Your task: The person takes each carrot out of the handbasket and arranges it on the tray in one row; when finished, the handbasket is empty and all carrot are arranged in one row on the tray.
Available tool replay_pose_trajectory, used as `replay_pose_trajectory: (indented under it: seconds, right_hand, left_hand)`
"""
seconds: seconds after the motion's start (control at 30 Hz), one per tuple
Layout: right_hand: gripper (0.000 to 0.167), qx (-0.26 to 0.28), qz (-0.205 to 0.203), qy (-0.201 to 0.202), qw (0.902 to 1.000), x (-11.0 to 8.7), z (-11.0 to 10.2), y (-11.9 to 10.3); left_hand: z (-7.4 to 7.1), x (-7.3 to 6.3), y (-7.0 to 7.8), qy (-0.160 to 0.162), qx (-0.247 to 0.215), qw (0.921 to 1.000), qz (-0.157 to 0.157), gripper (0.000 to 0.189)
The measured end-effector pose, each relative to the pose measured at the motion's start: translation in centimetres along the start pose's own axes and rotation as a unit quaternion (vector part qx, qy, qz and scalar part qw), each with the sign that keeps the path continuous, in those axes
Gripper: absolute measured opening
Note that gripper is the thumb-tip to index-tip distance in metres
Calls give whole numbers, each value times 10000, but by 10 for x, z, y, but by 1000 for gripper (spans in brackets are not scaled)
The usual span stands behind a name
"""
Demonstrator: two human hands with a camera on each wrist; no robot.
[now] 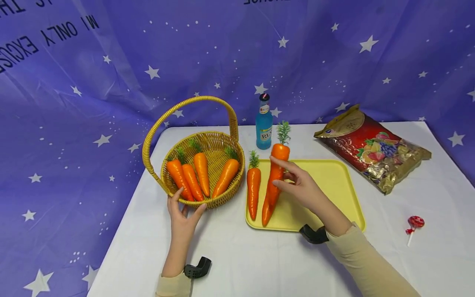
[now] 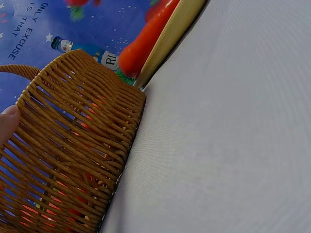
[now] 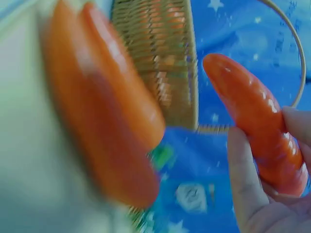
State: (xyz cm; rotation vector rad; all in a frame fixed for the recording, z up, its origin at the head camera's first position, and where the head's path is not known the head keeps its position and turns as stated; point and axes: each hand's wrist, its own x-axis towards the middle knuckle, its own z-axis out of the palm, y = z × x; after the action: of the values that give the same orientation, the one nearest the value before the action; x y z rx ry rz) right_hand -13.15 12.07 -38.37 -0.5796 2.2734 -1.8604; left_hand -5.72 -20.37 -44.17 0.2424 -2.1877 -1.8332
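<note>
My left hand (image 1: 182, 225) holds the near rim of a woven wicker basket (image 1: 237, 187), with the thumb (image 2: 8, 124) outside its wall in the left wrist view. Several orange carrots (image 1: 201, 173) with green tops lie inside. Over the yellow tray (image 1: 326, 194), my right hand (image 1: 300, 183) pinches a carrot (image 3: 257, 107) between thumb and fingers, raised with its leafy top pointing away. Two more carrots rest on the tray: one at its left edge (image 1: 253, 192), the other (image 1: 268, 212) partly hidden behind the held carrot in the head view.
A blue bottle (image 1: 264, 128) stands upright behind the tray. To the right lie a red and gold fruit-print bag (image 1: 375, 148) and a red lollipop (image 1: 415, 222) on the white tablecloth (image 1: 237, 264). A purple star-patterned cloth (image 1: 222, 49) hangs behind the table.
</note>
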Motion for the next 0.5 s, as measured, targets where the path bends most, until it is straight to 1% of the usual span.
replay_pose_trajectory:
  seconds: [0.07, 0.13, 0.2, 0.3, 0.4, 0.5]
  right_hand:
    - [65, -61, 196, 275, 9994, -14, -9, 7]
    - [72, -71, 467, 468, 9978, -27, -17, 15]
    - [77, -149, 755, 567, 9954, -38, -22, 23]
    - [79, -263, 1079, 583, 9921, -48, -27, 35]
    - [78, -640, 1171, 553, 9895, -53, -26, 44]
    - [76, -1098, 1147, 519, 9860, -54, -22, 50]
  left_hand:
    - [-1, 2, -8, 15, -7, 10000, -8, 80]
    - [-2, 3, -15, 37, 3, 10000, -13, 80]
    - [-3, 3, -18, 54, 6, 10000, 8, 80]
    - [-3, 4, -19, 73, 16, 10000, 40, 80]
    - [-2, 4, -19, 88, 18, 9999, 50, 80]
    - [-1, 5, -20, 69, 36, 10000, 51, 80]
